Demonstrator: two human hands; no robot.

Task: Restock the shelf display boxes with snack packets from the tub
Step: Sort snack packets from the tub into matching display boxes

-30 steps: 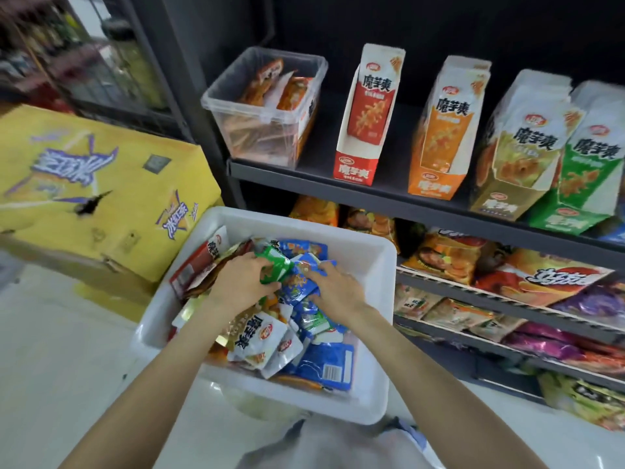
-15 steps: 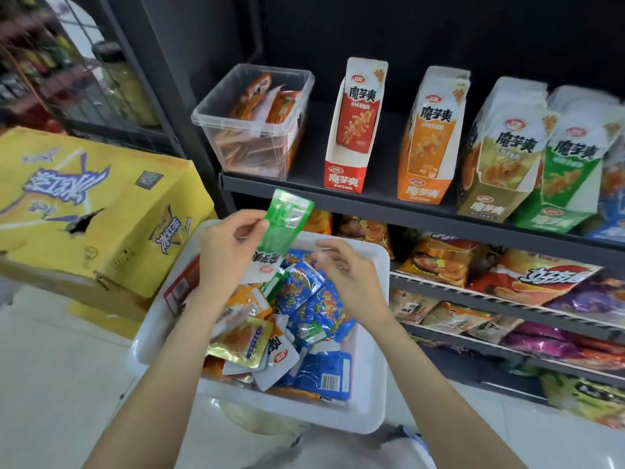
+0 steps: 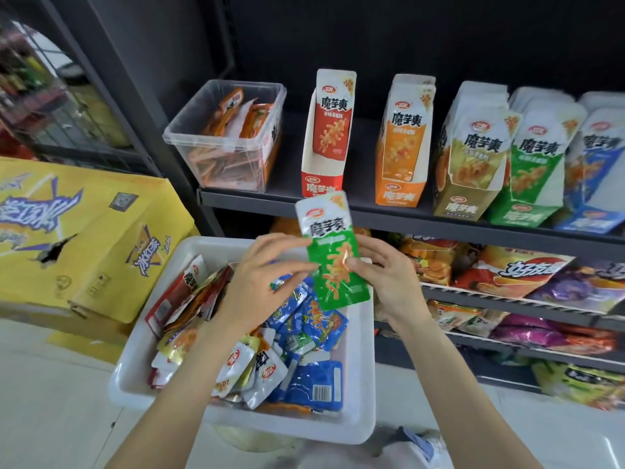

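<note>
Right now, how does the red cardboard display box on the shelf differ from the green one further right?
The red cardboard display box looks nearly empty, with one red packet showing behind its cut-out front; the green cardboard display box is packed full. The red box stands upright with gaps on both sides; the green one leans and is pressed between neighbouring boxes. Both carry the same brand lettering.

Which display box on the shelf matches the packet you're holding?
The green display box, fourth from the left, between the olive and blue boxes; it alone shares the held green packet's colour.
</note>
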